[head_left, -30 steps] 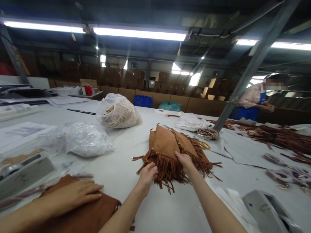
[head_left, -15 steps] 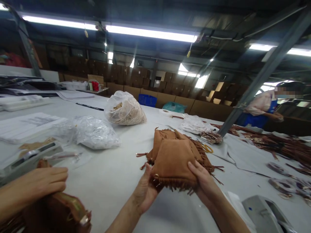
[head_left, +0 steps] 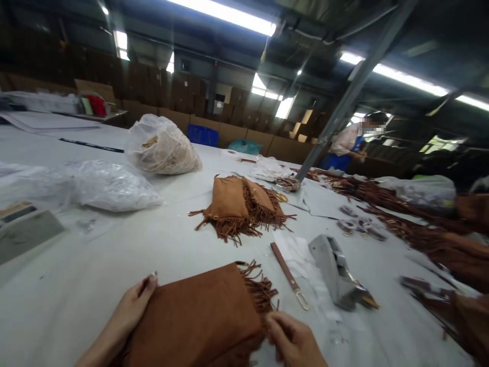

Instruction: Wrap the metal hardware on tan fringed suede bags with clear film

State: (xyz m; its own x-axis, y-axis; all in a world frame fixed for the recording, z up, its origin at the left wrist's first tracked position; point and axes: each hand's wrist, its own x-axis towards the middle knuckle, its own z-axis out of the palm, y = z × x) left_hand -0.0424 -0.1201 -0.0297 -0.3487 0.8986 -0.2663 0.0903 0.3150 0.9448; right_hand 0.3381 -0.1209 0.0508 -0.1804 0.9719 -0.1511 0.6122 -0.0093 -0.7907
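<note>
A brown suede bag (head_left: 198, 316) with fringe along its right side lies at the near edge of the view. My left hand (head_left: 132, 308) grips its left corner, where a small metal fitting shows by the fingertips. My right hand (head_left: 292, 339) is closed, fingers pinched at the bag's right edge by the fringe. Beyond them, several fringed pouches (head_left: 229, 196) lie together on the white table (head_left: 179, 239). A brown wrist strap (head_left: 284, 267) with a metal clasp lies to the right of the bag.
A grey tape dispenser (head_left: 336, 272) stands at right, another dispenser (head_left: 30, 232) at left. Plastic bags (head_left: 110, 186), a filled translucent sack (head_left: 162, 145) and yellow-handled scissors (head_left: 281, 197) lie farther back. Brown straps spread along the right. A slanted post (head_left: 344, 109) rises there; a person (head_left: 346, 145) stands beyond.
The tan pouch that both my hands held now rests with the other pouches. My hands have moved onto the brown bag. Another person's hand at left has left the view, which has swung right.
</note>
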